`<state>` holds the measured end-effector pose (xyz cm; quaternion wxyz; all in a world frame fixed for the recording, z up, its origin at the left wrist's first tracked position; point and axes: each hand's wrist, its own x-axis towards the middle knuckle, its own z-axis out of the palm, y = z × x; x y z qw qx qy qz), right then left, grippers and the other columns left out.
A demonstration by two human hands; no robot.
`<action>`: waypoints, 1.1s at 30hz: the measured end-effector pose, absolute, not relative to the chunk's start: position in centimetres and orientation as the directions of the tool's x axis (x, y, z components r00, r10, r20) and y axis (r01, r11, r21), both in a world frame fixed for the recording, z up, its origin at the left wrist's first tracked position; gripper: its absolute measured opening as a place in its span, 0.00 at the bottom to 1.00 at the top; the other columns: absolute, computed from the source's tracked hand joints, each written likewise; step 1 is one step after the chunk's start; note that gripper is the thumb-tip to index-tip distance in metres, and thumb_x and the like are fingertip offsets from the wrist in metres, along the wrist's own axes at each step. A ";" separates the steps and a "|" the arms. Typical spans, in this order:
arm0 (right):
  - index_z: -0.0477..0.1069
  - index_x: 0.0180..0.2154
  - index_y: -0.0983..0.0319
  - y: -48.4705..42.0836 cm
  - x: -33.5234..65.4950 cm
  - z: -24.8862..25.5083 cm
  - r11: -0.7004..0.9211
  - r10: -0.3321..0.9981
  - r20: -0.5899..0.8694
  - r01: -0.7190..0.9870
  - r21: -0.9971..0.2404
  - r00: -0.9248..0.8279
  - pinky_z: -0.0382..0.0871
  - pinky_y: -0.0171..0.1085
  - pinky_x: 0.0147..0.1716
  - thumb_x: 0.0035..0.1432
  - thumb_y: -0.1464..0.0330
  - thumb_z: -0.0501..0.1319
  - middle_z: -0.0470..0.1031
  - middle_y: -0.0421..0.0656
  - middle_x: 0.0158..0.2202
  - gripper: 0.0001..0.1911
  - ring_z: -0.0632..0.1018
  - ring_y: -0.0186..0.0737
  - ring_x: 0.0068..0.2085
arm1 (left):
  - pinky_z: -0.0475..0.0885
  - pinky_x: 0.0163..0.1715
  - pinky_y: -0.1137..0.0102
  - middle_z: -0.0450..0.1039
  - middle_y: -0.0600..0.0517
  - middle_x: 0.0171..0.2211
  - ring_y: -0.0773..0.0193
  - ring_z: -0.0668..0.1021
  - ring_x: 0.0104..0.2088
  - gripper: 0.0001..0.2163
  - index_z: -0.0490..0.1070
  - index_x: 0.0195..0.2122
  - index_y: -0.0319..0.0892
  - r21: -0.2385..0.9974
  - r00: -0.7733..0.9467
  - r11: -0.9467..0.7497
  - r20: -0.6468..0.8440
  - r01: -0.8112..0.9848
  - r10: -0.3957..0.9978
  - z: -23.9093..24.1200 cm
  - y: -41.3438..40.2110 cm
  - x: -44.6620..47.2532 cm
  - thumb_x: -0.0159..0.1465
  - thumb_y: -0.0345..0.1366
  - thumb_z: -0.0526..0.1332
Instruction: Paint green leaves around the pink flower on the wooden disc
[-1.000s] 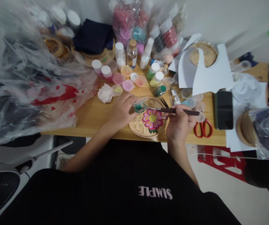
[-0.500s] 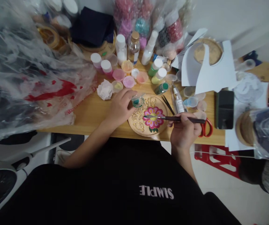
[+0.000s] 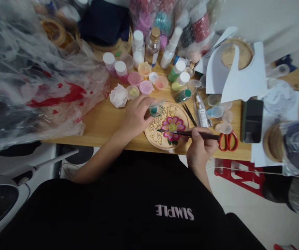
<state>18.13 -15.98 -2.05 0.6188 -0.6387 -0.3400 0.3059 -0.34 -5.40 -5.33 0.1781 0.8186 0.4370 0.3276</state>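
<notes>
Black cloth of a shirt (image 3: 108, 198) fills the lower middle of the frame, and the person's two forearms reach up from its sides. Right of centre, the right hand (image 3: 201, 148) has its fingers closed in a pinch on the handle of a thin tool (image 3: 198, 134). The long axis of this tool runs almost level across the picture, its tip end pointing left and slightly higher than its handle end. The tip lies over the gold lines (image 3: 155, 127), just left of the pink flower (image 3: 172, 127) on the round wooden board (image 3: 182, 113); whether it touches, one cannot tell.

The left hand (image 3: 136, 117) holds a small clear cup (image 3: 156, 109) with green matter, the thumb and fingers parted only by the width of the cup. It seems tilted, at the upper left edge of the board. So the cup is up and to the left of the tip, and the tip appears nearer to the left thumb than to the right fingers.

Farther up, black tweezers (image 3: 189, 115) lie beside the board, then an open green jar (image 3: 183, 96); plastic bags (image 3: 165, 17) stand at the top.
</notes>
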 end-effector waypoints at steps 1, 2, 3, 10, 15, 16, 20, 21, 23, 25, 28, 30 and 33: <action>0.74 0.28 0.58 -16.0 18.1 -2.0 0.000 0.812 0.036 0.061 -0.998 0.583 0.70 0.35 0.22 0.55 0.66 0.66 0.74 0.34 0.24 0.05 0.75 0.32 0.21 | 0.74 0.46 0.65 0.75 0.48 0.46 0.59 0.78 0.47 0.15 0.69 0.48 0.40 0.578 0.405 -0.560 0.387 0.593 0.828 -5.4 -5.4 -0.4 0.59 0.29 0.64; 0.74 0.28 0.59 -16.0 18.1 -2.1 0.004 0.809 0.044 0.070 -0.998 0.586 0.70 0.35 0.22 0.55 0.66 0.66 0.74 0.34 0.24 0.05 0.75 0.32 0.21 | 0.74 0.46 0.65 0.75 0.48 0.46 0.59 0.78 0.47 0.15 0.69 0.48 0.40 0.579 0.409 -0.563 0.387 0.589 0.826 -5.4 -5.4 -0.4 0.59 0.29 0.64; 0.74 0.28 0.59 -16.0 18.2 -2.1 0.007 0.806 0.052 0.078 -0.997 0.590 0.70 0.35 0.22 0.55 0.66 0.66 0.74 0.34 0.24 0.05 0.75 0.32 0.22 | 0.74 0.46 0.64 0.75 0.48 0.46 0.58 0.78 0.47 0.15 0.69 0.48 0.40 0.583 0.413 -0.562 0.381 0.587 0.827 -5.4 -5.4 -0.4 0.59 0.29 0.65; 0.73 0.29 0.58 -15.9 18.3 -2.3 0.036 0.811 0.109 0.137 -0.990 0.575 0.70 0.34 0.21 0.56 0.66 0.65 0.73 0.34 0.25 0.05 0.74 0.31 0.21 | 0.73 0.47 0.63 0.74 0.47 0.47 0.57 0.77 0.48 0.17 0.67 0.49 0.41 0.595 0.413 -0.570 0.394 0.567 0.821 -5.5 -5.5 -0.6 0.58 0.28 0.65; 0.73 0.29 0.58 -15.9 18.1 -2.2 0.071 0.826 0.184 0.226 -0.972 0.533 0.70 0.34 0.21 0.58 0.66 0.64 0.73 0.34 0.23 0.06 0.74 0.31 0.21 | 0.73 0.47 0.64 0.75 0.48 0.47 0.58 0.78 0.48 0.18 0.66 0.50 0.42 0.595 0.417 -0.580 0.403 0.557 0.815 -5.5 -5.5 -0.6 0.58 0.27 0.65; 0.73 0.30 0.58 -15.9 18.2 -2.2 0.074 0.832 0.192 0.239 -0.968 0.521 0.70 0.34 0.21 0.59 0.66 0.64 0.73 0.34 0.24 0.05 0.75 0.31 0.21 | 0.73 0.47 0.64 0.75 0.48 0.46 0.58 0.78 0.47 0.18 0.66 0.50 0.42 0.591 0.416 -0.585 0.412 0.555 0.811 -5.4 -5.5 -0.6 0.58 0.27 0.65; 0.74 0.31 0.58 -16.1 18.7 -2.3 0.071 0.861 0.216 0.312 -0.947 0.460 0.71 0.34 0.23 0.60 0.66 0.64 0.74 0.36 0.26 0.05 0.76 0.32 0.24 | 0.74 0.46 0.65 0.75 0.48 0.46 0.58 0.78 0.47 0.17 0.67 0.49 0.41 0.576 0.411 -0.602 0.440 0.553 0.798 -5.4 -5.5 -0.5 0.59 0.28 0.65; 0.74 0.30 0.58 -16.2 18.8 -2.3 0.071 0.866 0.229 0.343 -0.936 0.444 0.71 0.35 0.25 0.60 0.66 0.64 0.74 0.36 0.26 0.06 0.77 0.33 0.25 | 0.74 0.46 0.65 0.74 0.48 0.46 0.59 0.78 0.48 0.17 0.67 0.49 0.41 0.575 0.411 -0.605 0.443 0.551 0.796 -5.5 -5.5 -0.5 0.59 0.28 0.65; 0.74 0.30 0.59 -16.3 19.0 -2.2 0.073 0.879 0.248 0.398 -0.914 0.408 0.71 0.36 0.26 0.61 0.67 0.63 0.75 0.37 0.27 0.06 0.78 0.34 0.27 | 0.74 0.46 0.65 0.74 0.47 0.46 0.59 0.78 0.47 0.17 0.66 0.50 0.40 0.571 0.412 -0.612 0.453 0.547 0.790 -5.5 -5.5 -0.5 0.59 0.29 0.64; 0.74 0.31 0.59 -16.4 18.9 -2.0 0.080 0.893 0.257 0.432 -0.899 0.370 0.72 0.36 0.27 0.61 0.68 0.63 0.76 0.37 0.28 0.05 0.78 0.35 0.29 | 0.74 0.46 0.65 0.74 0.47 0.46 0.59 0.78 0.47 0.17 0.66 0.50 0.40 0.566 0.415 -0.620 0.461 0.543 0.785 -5.6 -5.5 -0.5 0.59 0.29 0.64; 0.74 0.33 0.58 -16.4 18.6 -1.3 0.142 0.899 0.312 0.469 -0.872 0.309 0.73 0.36 0.28 0.60 0.71 0.62 0.77 0.37 0.29 0.03 0.79 0.35 0.29 | 0.74 0.46 0.64 0.74 0.48 0.45 0.59 0.78 0.46 0.17 0.66 0.49 0.41 0.563 0.416 -0.613 0.450 0.555 0.790 -5.4 -5.6 -0.6 0.59 0.29 0.64; 0.74 0.34 0.58 -16.3 18.3 -0.8 0.184 0.894 0.356 0.503 -0.844 0.271 0.73 0.35 0.28 0.60 0.73 0.62 0.77 0.37 0.29 0.04 0.79 0.33 0.28 | 0.74 0.46 0.63 0.74 0.48 0.46 0.59 0.78 0.47 0.17 0.66 0.49 0.41 0.566 0.417 -0.598 0.429 0.568 0.802 -5.3 -5.6 -0.5 0.60 0.29 0.64; 0.74 0.34 0.58 -16.1 18.0 -0.1 0.200 0.892 0.384 0.553 -0.809 0.238 0.72 0.34 0.26 0.60 0.74 0.62 0.77 0.36 0.28 0.05 0.78 0.32 0.26 | 0.74 0.46 0.63 0.74 0.49 0.45 0.59 0.78 0.46 0.16 0.66 0.49 0.42 0.567 0.419 -0.591 0.417 0.573 0.807 -5.1 -5.7 -0.5 0.60 0.29 0.64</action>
